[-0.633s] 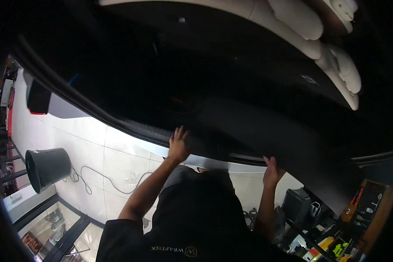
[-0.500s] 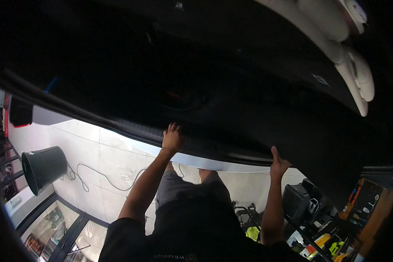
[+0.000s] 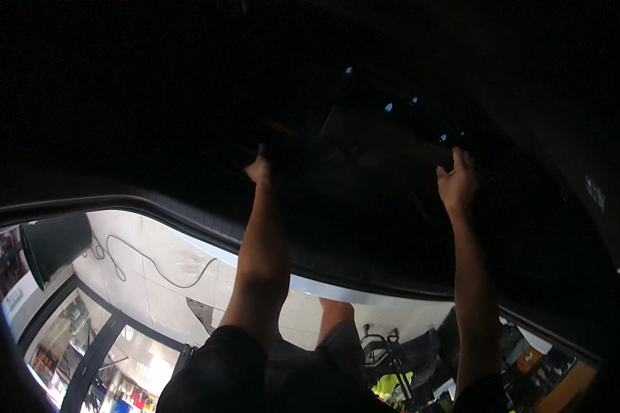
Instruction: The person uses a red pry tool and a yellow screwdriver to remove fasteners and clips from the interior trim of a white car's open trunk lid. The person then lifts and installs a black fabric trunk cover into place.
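Note:
My left hand (image 3: 258,168) reaches into the dark interior of what looks like a vehicle's trunk. One finger points away from me; the others are mostly lost in shadow, and nothing shows in the hand. Farther right, my right hand (image 3: 457,184) is open with its fingers spread, just short of several small bluish bright spots (image 3: 443,138). Between my hands a dark flat surface (image 3: 372,138) is faintly visible. Both forearms pass over the black trunk sill (image 3: 207,230). Whether either hand touches a surface, I cannot tell.
A dark bucket (image 3: 58,248) stands on the pale tiled floor at the left, with a grey cable (image 3: 151,265) beside it. Glass-paned doors (image 3: 93,344) are at the lower left. At the lower right are a black metal frame (image 3: 386,351) and a bright yellow item (image 3: 393,387).
Both hands have left the sill and moved deeper into the dark interior. My view has shifted forward, and the pale curved shape at the upper right is mostly out of sight.

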{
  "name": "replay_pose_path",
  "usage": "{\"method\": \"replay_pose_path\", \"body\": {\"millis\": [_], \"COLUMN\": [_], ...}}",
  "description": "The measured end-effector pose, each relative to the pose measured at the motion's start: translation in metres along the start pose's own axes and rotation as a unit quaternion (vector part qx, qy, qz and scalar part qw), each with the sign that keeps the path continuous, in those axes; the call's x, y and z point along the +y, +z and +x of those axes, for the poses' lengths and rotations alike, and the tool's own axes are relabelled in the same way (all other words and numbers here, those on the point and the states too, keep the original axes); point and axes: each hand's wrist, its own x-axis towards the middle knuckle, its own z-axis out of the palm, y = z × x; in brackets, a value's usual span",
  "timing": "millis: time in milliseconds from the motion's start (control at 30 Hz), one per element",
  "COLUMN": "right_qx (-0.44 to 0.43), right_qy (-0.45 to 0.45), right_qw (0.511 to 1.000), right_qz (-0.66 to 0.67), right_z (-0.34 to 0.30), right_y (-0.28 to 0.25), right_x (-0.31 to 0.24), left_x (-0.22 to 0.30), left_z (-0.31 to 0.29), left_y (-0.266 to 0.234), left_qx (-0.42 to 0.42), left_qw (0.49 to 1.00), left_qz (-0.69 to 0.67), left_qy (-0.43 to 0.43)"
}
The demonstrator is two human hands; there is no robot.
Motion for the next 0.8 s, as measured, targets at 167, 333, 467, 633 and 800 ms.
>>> {"method": "replay_pose_path", "body": {"millis": [167, 333, 467, 633, 800], "right_qx": [-0.038, -0.094, -0.184, -0.228, -0.206], "right_qy": [0.007, 0.083, 0.046, -0.003, 0.007], "right_qw": [0.998, 0.992, 0.980, 0.969, 0.967], "right_qz": [-0.042, 0.011, 0.064, 0.096, 0.149], "right_z": [0.062, 0.078, 0.084, 0.067, 0.024], "right_y": [0.042, 0.071, 0.110, 0.174, 0.174], "right_x": [-0.050, -0.036, -0.057, -0.076, -0.037], "left_x": [-0.030, 0.012, 0.025, 0.047, 0.088], "left_z": [0.059, -0.145, -0.217, -0.262, -0.307], "left_y": [-0.010, -0.053, -0.143, -0.194, -0.205], "left_qx": [-0.049, -0.142, -0.145, -0.183, -0.203], "left_qw": [0.996, 0.973, 0.922, 0.957, 0.932], "left_qz": [-0.036, 0.056, 0.137, -0.124, -0.268], "left_qy": [0.072, 0.174, 0.332, 0.187, 0.139]}}
